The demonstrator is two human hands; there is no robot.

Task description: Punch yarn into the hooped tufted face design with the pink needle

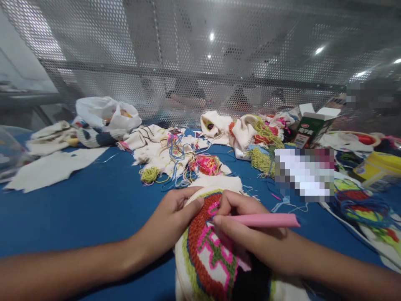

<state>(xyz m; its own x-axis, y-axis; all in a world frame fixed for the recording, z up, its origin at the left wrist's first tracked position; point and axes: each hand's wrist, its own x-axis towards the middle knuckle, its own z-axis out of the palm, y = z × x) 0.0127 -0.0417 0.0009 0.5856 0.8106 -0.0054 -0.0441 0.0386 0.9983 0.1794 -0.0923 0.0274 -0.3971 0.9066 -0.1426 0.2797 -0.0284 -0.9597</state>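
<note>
At the near edge of the blue table point(94, 209), an embroidery hoop point(206, 255) lies with its cloth stretched and already thick with looped yarn: a rust-red ring, an olive-green border, pink and green shapes on a white centre, and a black patch at the near side. On the hoop's far left rim rests the left hand point(171, 221), fingers curled over the edge and thumb lying along the stitched surface, gripping the rim. Across the hoop's far right part lies the right hand point(250, 234), closed around a pink punch needle point(263, 220), held like a pen with its tip pointing left into the pink stitching near the top of the design; the tip itself is hidden by the fingers. Both forearms reach in from the near edge, one on each side of the hoop. Beyond the hoop, toward the middle of the table, sits a pile of cream cloth point(156, 146) with loose blue threads, a small ball of olive yarn point(149, 174) and a tangle of pink yarn point(206, 164) just beside it. Farther left lie a flat piece of white fabric point(50, 169) and a white plastic bag point(106, 113) near the far edge. To the right stand a green carton point(308, 129) with open flaps and a yellow tub point(377, 169) near the right edge. A perforated metal screen point(200, 62) rises along the far edge.
</note>
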